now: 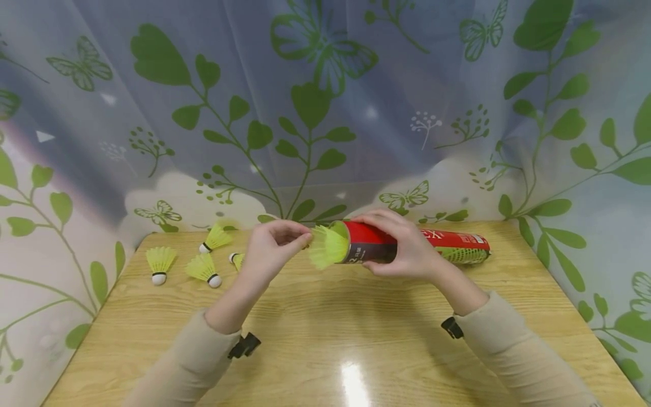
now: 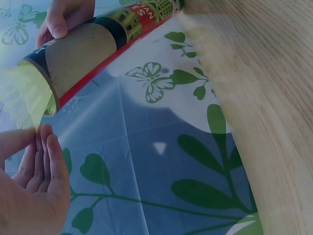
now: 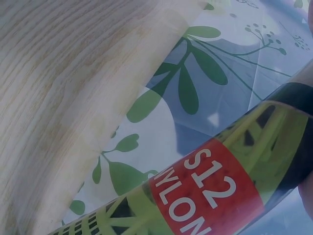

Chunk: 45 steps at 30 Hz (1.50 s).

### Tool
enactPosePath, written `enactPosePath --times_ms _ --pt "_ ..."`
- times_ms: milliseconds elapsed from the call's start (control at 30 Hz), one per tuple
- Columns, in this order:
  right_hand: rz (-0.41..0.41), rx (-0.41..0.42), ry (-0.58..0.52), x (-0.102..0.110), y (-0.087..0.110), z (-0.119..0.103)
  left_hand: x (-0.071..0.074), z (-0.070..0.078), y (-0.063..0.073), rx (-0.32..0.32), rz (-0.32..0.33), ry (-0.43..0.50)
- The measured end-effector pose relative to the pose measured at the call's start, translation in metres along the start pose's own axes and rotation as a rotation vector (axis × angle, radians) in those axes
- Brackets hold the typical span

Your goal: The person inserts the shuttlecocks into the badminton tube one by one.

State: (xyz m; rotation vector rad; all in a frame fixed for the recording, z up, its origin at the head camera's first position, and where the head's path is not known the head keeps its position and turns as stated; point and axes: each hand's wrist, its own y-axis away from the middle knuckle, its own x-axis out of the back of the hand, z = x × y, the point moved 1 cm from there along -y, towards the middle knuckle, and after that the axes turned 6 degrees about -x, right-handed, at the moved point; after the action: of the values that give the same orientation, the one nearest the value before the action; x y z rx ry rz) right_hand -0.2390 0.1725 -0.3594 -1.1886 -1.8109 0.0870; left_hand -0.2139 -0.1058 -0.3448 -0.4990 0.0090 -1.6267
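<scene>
Tube [image 1: 378,249] lies on its side, mouth facing the left hand [image 1: 272,249]. Right hand [image 1: 409,243] grasps the tube around its mouth-end half, fingers over the top, thumb on the near side. Yellow shuttlecock [image 1: 325,249] sits at the tube's mouth, skirt sticking out; left hand, just outside that mouth, pinches the skirt edge between thumb and fingertips. Four loose shuttlecocks [image 1: 161,260] lie left of the tube, beyond the left hand, one partly hidden by it. Wooden table [image 1: 315,333] extends in front of the tube.
</scene>
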Motion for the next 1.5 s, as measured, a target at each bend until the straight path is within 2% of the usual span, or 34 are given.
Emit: enactPosePath --times_ms 200,300,400,700,967,1300,1500 --pt "0.003 0.015 -0.010 -0.001 0.001 0.001 -0.004 0.004 0.000 -0.044 -0.058 -0.073" --pt "0.003 0.015 -0.005 -0.001 0.001 0.002 -0.006 0.006 0.000 -0.085 -0.057 -0.107" --pt "0.003 0.010 -0.005 0.000 0.001 0.001 -0.007 0.007 -0.001 -0.094 -0.052 -0.117" --pt "0.006 0.017 -0.007 0.000 0.001 -0.001 -0.017 0.010 -0.007 -0.046 -0.045 -0.070" --pt "0.005 0.015 -0.005 -0.001 0.000 -0.001 -0.022 0.010 -0.010 -0.023 -0.033 -0.066" --pt "0.008 0.028 0.001 -0.001 0.001 -0.001 -0.025 0.010 -0.011 -0.066 -0.035 -0.111" --pt "0.006 0.017 0.002 -0.002 0.001 -0.001 -0.023 0.010 -0.011 -0.058 -0.031 -0.095"
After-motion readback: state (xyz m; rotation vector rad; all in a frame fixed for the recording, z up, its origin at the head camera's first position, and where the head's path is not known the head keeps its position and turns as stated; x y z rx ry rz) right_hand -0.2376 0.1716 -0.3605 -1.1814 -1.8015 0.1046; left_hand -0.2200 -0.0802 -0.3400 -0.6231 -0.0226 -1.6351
